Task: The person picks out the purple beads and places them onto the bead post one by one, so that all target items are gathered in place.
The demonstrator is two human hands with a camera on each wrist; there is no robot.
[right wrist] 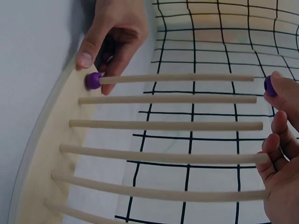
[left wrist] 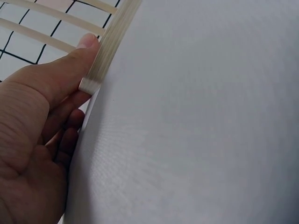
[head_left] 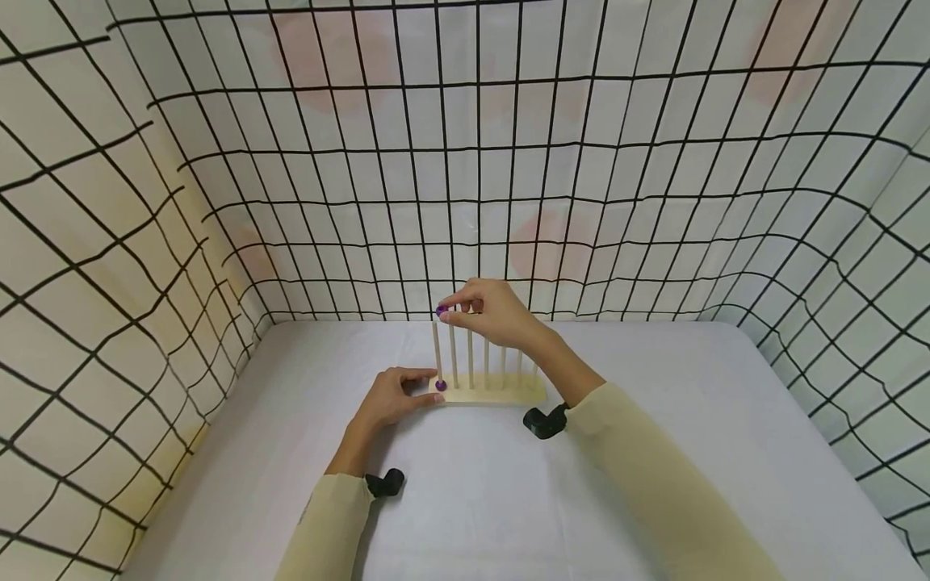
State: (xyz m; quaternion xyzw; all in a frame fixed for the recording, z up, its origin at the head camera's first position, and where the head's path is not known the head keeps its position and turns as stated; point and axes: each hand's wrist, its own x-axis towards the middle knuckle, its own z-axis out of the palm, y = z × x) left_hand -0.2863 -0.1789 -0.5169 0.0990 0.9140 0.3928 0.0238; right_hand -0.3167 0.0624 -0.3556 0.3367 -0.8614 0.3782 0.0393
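A pale wooden pegboard (head_left: 501,395) stands on the table with a row of several upright pegs. My left hand (head_left: 388,397) holds its left end, thumb at the near edge and fingers at the far side. Low on the leftmost peg (right wrist: 177,79), down against the board, sits a purple bead (right wrist: 93,80). Another purple bead (right wrist: 269,87) is pinched between thumb and forefinger of my right hand (head_left: 497,313). That bead is just off the tip of the leftmost peg in the right wrist view. My right hand's other fingers are curled near the tips of further pegs.
A white cloth covers the table (head_left: 465,500). Black wire grid (head_left: 479,149) rises behind the board and along both sides, with pale sheeting behind it. Black devices, one at the left wrist (head_left: 385,482) and one at the right wrist (head_left: 545,421), hang over the table.
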